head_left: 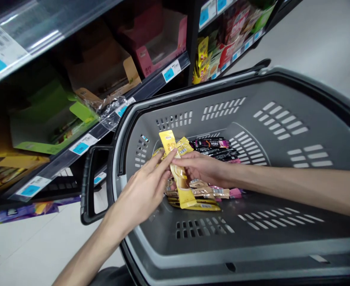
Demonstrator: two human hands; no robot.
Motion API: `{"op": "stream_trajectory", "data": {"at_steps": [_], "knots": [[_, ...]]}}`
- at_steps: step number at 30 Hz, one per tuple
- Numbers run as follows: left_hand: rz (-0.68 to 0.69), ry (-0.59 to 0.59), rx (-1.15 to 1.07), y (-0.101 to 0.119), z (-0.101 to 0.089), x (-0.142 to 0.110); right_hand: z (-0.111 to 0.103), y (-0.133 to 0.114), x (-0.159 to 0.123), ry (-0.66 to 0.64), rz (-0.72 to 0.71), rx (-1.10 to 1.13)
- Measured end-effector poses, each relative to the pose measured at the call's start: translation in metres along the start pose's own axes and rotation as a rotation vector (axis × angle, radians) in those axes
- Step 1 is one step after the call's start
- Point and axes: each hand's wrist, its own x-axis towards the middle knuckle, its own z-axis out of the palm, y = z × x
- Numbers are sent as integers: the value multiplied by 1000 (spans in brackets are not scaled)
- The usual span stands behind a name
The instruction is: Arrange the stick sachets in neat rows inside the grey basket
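Both hands meet over the gray basket (pixel 300 91), at the end near its black handle (pixel 87 186). The yellow packet (pixel 184 192) is held there, long and narrow, its upper end leaning toward the shelf (pixel 147 85) and its lower end above other packets inside the basket. The right hand (pixel 203 169) pinches it near the middle, thumb across the front and the other fingers curled behind. The left hand (pixel 145 188) reaches in from the other side with its fingers stretched out and touching the packet's edge; its thumb seems to be tucked low, though the view there is poor, so I cannot tell whether it grips.

Beneath and around the hands lie more yellow packets (pixel 206 205), black packets (pixel 212 143) and tan packets (pixel 204 192), loosely piled on the basket's bottom. Beside the basket, the shelf carries open cartons, including a green carton (pixel 41 148) and a pink carton (pixel 145 61), with price tags (pixel 83 144) along its edge.
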Motion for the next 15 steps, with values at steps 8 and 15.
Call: {"op": "stream_trajectory", "data": {"at_steps": [8,15], "knots": [[127,-4,-124,3,-4,-1,-2,-4,-3,-154,49,25],[122,0,-117,4,-6,-1,2,-7,-6,-197,86,66]]}}
